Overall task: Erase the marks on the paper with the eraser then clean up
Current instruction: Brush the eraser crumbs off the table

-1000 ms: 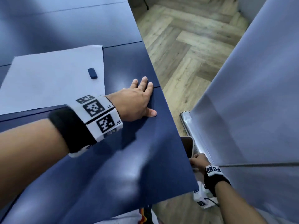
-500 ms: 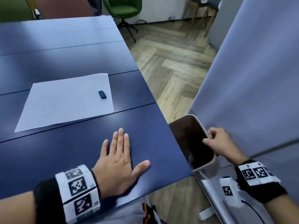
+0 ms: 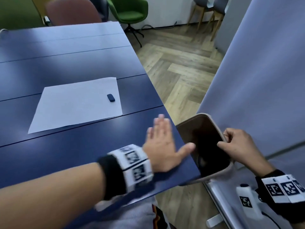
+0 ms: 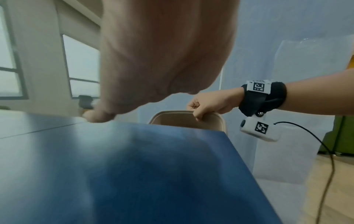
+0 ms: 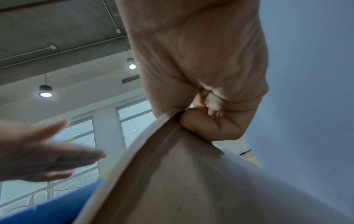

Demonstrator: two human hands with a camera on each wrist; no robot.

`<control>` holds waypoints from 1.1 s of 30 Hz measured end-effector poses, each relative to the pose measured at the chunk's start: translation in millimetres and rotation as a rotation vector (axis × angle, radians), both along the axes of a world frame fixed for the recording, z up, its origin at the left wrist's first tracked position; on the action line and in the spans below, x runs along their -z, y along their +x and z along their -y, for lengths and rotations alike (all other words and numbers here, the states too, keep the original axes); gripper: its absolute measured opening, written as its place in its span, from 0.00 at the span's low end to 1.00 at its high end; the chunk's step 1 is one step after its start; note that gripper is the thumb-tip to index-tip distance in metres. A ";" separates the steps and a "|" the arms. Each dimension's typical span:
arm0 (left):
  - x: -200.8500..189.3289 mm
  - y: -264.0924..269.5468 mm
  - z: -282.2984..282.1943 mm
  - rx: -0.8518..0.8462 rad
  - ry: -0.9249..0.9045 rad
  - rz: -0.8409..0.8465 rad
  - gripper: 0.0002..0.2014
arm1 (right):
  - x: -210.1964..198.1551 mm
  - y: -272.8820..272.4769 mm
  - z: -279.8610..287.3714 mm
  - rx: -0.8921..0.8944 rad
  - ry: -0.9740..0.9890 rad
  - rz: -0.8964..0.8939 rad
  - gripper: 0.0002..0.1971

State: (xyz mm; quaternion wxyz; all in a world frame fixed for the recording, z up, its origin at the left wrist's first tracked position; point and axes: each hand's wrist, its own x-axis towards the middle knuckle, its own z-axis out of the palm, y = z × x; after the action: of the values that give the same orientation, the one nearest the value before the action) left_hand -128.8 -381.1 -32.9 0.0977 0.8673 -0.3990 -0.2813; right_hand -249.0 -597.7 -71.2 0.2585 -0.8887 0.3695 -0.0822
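A white sheet of paper [image 3: 77,103] lies on the blue table [image 3: 66,154], and a small dark eraser [image 3: 110,97] rests on its right part. My left hand [image 3: 162,142] lies flat with straight fingers on the table's right edge, thumb reaching toward a beige waste bin [image 3: 216,128]. My right hand [image 3: 234,146] grips the bin's rim [image 4: 170,112] and holds the bin tilted against the table edge. In the right wrist view the fingers [image 5: 203,122] curl over the rim [image 5: 145,144]. No marks show on the paper.
A pale blue partition [image 3: 264,80] stands close on the right, behind the bin. Wood flooring [image 3: 178,63] runs between table and partition. A green chair [image 3: 128,12] and a brown chair [image 3: 71,14] stand beyond the table's far end.
My right hand has lifted the bin up beside the table edge. My left hand has slid right across the table to that edge. The head view has risen.
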 end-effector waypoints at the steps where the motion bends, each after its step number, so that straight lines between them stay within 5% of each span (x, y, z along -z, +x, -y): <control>1: -0.3 8.2 -21.7 -0.061 0.046 0.032 0.52 | -1.4 -1.1 -0.5 0.006 0.004 0.003 0.17; 6: 16.1 1.4 -97.1 -0.082 0.326 0.066 0.61 | -3.8 -0.9 -9.1 -0.014 0.004 0.034 0.16; 10: 26.8 -33.5 -42.6 0.039 0.209 0.178 0.60 | -4.3 -0.5 -14.8 -0.013 -0.020 0.035 0.15; 15: 18.9 -45.8 42.1 0.428 0.131 -0.018 0.66 | -8.9 -1.8 -20.6 -0.023 -0.078 0.021 0.16; 17: 7.8 -35.2 43.5 0.423 0.084 -0.065 0.59 | -10.0 -3.7 -20.4 -0.016 -0.080 0.008 0.16; 20: -1.6 -12.4 -1.2 0.372 0.124 0.116 0.48 | -8.1 -9.9 -19.3 0.000 -0.074 0.005 0.16; 22: 6.9 -0.7 -50.3 0.346 0.252 0.222 0.48 | -5.8 -13.7 -19.9 0.002 -0.072 0.008 0.16; 26: 43.1 -6.5 -93.7 0.186 0.174 0.401 0.50 | 0.8 -14.2 -23.3 0.009 -0.069 -0.008 0.15; 30: 37.6 -39.5 -27.5 0.398 0.119 0.286 0.55 | 4.3 -13.0 -28.2 -0.004 -0.063 -0.038 0.13; 33: 23.3 -51.2 22.4 0.612 0.116 0.032 0.56 | 2.9 -14.6 -29.4 -0.013 -0.074 -0.049 0.13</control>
State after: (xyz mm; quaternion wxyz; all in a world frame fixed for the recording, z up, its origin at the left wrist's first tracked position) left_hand -180.0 -403.5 -56.2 -0.0472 0.7153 -0.6263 -0.3063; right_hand -263.6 -568.3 -74.1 0.2168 -0.9019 0.3666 -0.0722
